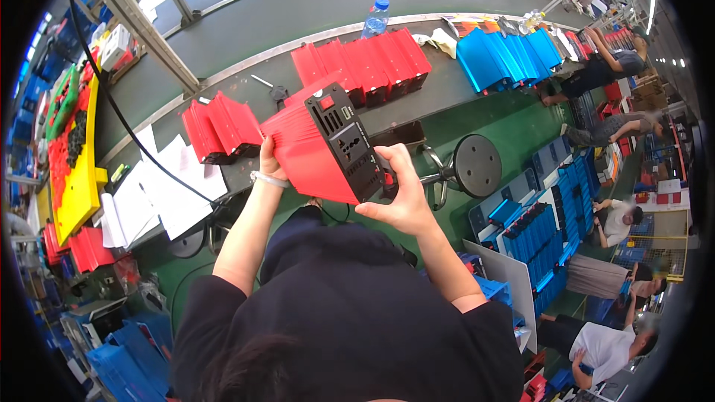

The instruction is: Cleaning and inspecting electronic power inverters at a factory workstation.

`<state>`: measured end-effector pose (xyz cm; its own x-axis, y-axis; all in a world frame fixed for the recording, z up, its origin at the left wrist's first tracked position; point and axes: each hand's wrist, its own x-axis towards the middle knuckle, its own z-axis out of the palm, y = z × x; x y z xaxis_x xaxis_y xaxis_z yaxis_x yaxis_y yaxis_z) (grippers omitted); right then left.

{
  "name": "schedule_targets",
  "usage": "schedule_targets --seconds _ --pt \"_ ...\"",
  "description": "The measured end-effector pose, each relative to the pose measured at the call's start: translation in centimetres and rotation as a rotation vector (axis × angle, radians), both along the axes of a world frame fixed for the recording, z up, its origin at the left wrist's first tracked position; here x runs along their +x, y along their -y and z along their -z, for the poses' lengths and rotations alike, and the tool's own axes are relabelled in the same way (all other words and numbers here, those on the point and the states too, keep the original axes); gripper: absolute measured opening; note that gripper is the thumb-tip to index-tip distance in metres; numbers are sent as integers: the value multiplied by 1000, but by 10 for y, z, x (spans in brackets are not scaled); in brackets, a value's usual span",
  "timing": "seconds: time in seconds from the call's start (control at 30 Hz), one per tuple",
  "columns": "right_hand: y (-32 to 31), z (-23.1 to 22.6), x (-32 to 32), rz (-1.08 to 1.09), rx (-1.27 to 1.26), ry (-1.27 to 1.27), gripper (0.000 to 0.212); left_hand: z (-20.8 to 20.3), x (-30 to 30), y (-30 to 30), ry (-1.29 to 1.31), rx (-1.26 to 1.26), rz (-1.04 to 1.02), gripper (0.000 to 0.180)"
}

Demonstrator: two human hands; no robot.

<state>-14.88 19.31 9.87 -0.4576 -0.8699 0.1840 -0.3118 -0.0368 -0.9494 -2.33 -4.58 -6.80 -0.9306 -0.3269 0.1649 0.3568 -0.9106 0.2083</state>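
A red power inverter (pixel 302 155) with ribbed sides is lifted in front of me, over the near edge of the bench. Its black end panel (pixel 350 152) faces right and carries a red switch, slots and a socket. My left hand (pixel 271 161), a pale band at its wrist, grips the far left end; its fingers are partly hidden by the casing. My right hand (pixel 406 195) is at the panel's right edge, with thumb and fingers on either side of a small black part there.
On the bench (pixel 439 100) stand red inverters (pixel 365 63), two more red ones (pixel 221 126), blue inverters (pixel 506 56) and a bottle (pixel 376 18). Papers (pixel 175 179) lie left, under a hanging black cable (pixel 134 130). A round stool (pixel 477 165) stands right; several people work beyond.
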Motion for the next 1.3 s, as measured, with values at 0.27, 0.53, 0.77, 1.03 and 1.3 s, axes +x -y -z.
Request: schedule_targets --seconds 0.27,0.53,0.77,1.03,1.3 --pt "0 1 -14 88 79 -242 84 -17 14 9 167 -65 17 61" --pt "0 92 -32 61 -6 612 43 -94 23 -4 666 -696 49 47" --pt "-18 153 -27 72 65 1197 57 -139 23 -36 657 -689 200 89" --pt "-8 151 -24 49 61 1232 62 -139 28 -40 703 -726 165 98" --pt "4 142 -19 88 94 1200 65 -144 35 -39 749 -699 100 94"
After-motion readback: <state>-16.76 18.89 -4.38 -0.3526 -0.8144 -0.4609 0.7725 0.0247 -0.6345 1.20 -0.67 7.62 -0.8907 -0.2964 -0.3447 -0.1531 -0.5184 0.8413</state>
